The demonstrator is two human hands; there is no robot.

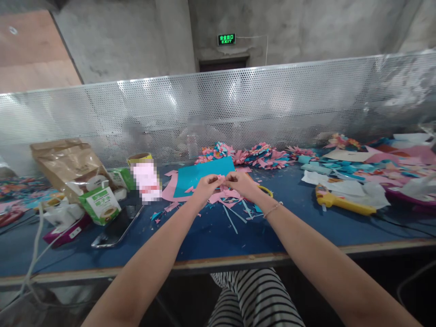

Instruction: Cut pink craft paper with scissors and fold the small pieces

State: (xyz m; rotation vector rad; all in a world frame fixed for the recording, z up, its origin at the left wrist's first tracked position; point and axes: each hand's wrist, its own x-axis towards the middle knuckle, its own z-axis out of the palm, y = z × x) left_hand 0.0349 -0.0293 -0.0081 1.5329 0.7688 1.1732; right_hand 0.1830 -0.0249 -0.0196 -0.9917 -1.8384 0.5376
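Note:
My left hand and my right hand meet over the middle of the table, each closed in a pinch. Between their fingertips is a small piece of pink paper. Behind and left of them lies a blue paper sheet, partly over a pink sheet. Pink paper scraps and thin pale blue strips are spread beneath and in front of the hands. A yellow loop, perhaps a scissors handle, shows by my right wrist, mostly hidden.
Fringed paper bunches stand behind the hands. At right lie a yellow glue gun and paper piles. At left are a brown paper bag, a green-and-white packet and a phone. A perforated metal screen borders the far side.

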